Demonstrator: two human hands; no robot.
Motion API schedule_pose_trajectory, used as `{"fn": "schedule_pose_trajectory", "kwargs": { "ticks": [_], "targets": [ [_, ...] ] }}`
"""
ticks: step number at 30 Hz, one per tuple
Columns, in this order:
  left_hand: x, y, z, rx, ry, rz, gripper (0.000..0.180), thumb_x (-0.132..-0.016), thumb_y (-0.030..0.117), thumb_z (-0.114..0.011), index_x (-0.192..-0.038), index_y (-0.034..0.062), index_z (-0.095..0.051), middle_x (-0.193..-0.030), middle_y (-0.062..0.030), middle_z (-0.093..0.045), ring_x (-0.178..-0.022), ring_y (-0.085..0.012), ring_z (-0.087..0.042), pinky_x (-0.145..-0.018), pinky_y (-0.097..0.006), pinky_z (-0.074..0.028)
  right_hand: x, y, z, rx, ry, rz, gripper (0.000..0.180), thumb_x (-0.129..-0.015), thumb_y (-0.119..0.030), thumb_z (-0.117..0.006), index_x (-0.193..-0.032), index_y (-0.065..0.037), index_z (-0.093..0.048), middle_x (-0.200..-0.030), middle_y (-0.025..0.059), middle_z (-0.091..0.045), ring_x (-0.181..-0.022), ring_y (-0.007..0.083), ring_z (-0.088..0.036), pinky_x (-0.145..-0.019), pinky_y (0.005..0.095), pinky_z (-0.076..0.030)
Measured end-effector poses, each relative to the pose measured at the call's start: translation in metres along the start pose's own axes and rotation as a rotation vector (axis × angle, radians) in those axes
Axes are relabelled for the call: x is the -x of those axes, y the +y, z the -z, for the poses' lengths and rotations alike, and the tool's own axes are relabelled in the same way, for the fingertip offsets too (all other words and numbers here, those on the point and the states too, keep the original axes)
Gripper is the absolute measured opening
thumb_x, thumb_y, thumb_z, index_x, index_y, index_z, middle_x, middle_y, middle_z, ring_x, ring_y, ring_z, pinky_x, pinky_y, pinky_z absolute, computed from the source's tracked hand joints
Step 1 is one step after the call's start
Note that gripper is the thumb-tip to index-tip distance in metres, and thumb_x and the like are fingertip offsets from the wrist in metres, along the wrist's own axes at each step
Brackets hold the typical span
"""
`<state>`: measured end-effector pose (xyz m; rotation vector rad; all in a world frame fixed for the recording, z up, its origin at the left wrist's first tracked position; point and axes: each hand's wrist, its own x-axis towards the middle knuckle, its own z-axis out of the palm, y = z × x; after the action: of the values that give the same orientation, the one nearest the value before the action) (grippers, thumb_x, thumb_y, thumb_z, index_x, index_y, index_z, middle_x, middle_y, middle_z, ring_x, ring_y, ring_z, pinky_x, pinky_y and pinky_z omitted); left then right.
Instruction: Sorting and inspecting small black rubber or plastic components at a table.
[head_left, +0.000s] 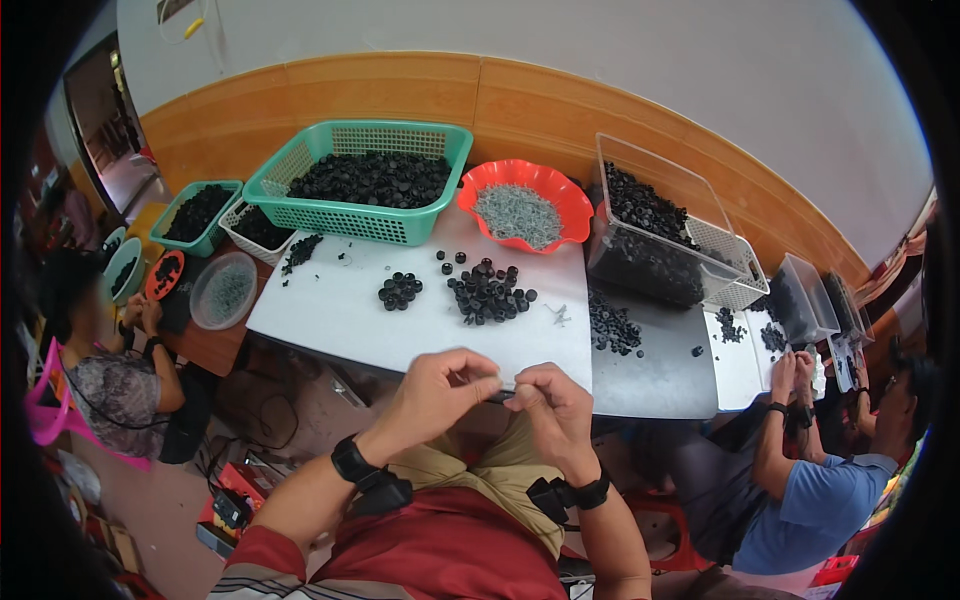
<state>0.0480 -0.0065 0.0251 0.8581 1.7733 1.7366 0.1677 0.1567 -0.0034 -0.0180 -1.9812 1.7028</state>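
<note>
The left hand [432, 395] has its thumb and forefinger pinched together on a small dark part [502, 396], and the right hand [556, 405] closes thumb and bent fingers on the same piece from the other side. The fingers cover most of the part, so its exact shape is hard to make out. It sits between the two sets of fingertips, at the near edge of a white tabletop [320, 325]. Beyond it on that surface lies a loose pile of round black caps [490, 292], with a smaller cluster of caps [400, 291] to its left and a few thin grey pieces [560, 315] to its right. Farther back stand a red wavy-rimmed bowl [573, 222] of small grey pieces and, left of it, a green basket [340, 222] filled with black parts. To the right, a clear bin [640, 268] holds more black parts. One person [115, 390] works at the far left, another [820, 500] at the right.
</note>
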Motion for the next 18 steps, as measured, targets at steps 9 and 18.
{"fn": "schedule_pose_trajectory", "kwargs": {
  "ticks": [9, 18],
  "targets": [
    [-0.048, -0.025, 0.019, -0.969, 0.319, -0.373, 0.018, -0.086, 0.015, -0.073, -0.101, 0.0058, -0.075, -0.1, -0.0098, -0.071, -0.096, -0.0302, -0.066, -0.08, -0.041, -0.054, -0.004, 0.013, 0.008, 0.022, 0.076, -0.09, 0.01, -0.102, -0.004, -0.062, -0.106, 0.004, -0.066, -0.098, 0.0053, -0.065, -0.079, 0.0098, -0.065, -0.074, 0.0266, -0.058],
    [-0.058, -0.022, 0.016, -1.007, 0.288, -0.389, 0.012, -0.087, 0.013, -0.071, -0.096, 0.0059, -0.075, -0.092, -0.0106, -0.071, -0.09, -0.0323, -0.066, -0.078, -0.043, -0.054, -0.002, 0.017, 0.01, -0.035, 0.083, -0.124, 0.011, -0.103, -0.004, -0.061, -0.107, 0.004, -0.066, -0.093, 0.0043, -0.064, -0.077, 0.0087, -0.062, -0.074, 0.0292, -0.061]
  ]
}}
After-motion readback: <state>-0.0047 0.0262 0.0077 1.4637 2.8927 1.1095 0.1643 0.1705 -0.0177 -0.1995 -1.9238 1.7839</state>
